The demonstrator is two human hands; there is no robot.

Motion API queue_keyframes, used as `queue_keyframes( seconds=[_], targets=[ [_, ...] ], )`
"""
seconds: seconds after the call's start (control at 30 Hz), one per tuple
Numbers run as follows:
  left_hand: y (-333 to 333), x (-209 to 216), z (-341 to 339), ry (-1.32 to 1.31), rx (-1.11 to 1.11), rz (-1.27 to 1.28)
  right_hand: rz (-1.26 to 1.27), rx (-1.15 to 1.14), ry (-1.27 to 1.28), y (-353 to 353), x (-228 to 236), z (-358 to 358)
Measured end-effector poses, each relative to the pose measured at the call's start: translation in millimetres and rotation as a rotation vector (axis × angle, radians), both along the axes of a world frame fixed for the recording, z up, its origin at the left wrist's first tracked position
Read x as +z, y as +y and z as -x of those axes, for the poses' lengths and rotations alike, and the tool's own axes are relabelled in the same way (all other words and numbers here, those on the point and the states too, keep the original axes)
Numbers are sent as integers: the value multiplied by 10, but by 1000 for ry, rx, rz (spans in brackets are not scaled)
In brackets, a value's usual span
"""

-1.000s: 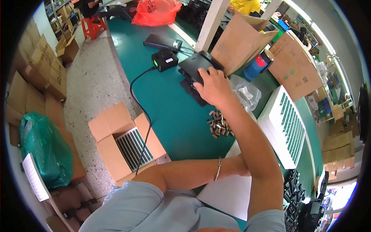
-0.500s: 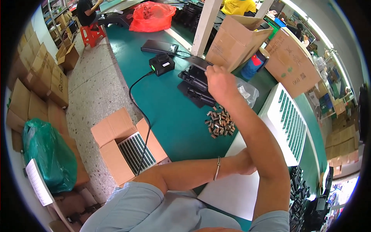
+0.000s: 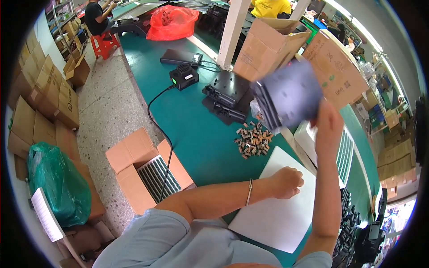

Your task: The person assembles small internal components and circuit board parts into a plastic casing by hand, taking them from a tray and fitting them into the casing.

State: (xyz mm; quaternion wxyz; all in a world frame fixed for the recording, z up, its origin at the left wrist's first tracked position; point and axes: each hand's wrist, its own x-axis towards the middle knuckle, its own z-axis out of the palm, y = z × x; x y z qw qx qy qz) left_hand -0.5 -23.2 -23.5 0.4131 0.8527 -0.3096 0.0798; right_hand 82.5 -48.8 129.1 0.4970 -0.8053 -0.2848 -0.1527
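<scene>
In my right hand (image 3: 330, 118) I grip a black plastic plate (image 3: 292, 96) by its near right edge. It is tilted up over the table and smeared by motion; a ridged bar runs along its left side. My left hand (image 3: 286, 182) is a closed fist above a white pad (image 3: 272, 219); whatever its fingers may hold is hidden. Left of the raised plate, similar black plates (image 3: 228, 91) lie stacked on the green table (image 3: 192, 152). A heap of small metal-and-brown parts (image 3: 254, 140) sits between the stack and the white pad.
A black box-shaped device (image 3: 184, 78) with a green light trails a cable across the table edge. An open carton (image 3: 127, 178) holds rows of green parts. Cardboard boxes (image 3: 268, 49) and a red plastic bag (image 3: 172, 22) stand farther back. A white tray (image 3: 346, 152) lies right.
My right hand has lifted a black plate off the stack and swung it right and nearer. My left fist has shifted slightly and shows more fully over the white pad.
</scene>
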Motion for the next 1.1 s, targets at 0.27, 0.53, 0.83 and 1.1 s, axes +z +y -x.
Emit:
queue_keyframes(
  seconds=[0.27, 0.53, 0.83, 1.1],
  targets=[
    [181, 210, -128, 572, 41, 467, -706, -186, 751, -1750, -621, 1278],
    [270, 222, -228, 605, -60, 656, -851, -145, 796, -1858, -1004, 2197],
    [256, 385, -72, 782, -142, 608, -1000, -202, 890, -1557, -1049, 2317],
    [310, 380, -121, 861, -245, 608, -569, 67, 1238, -1380, -1072, 2504]
  ],
)
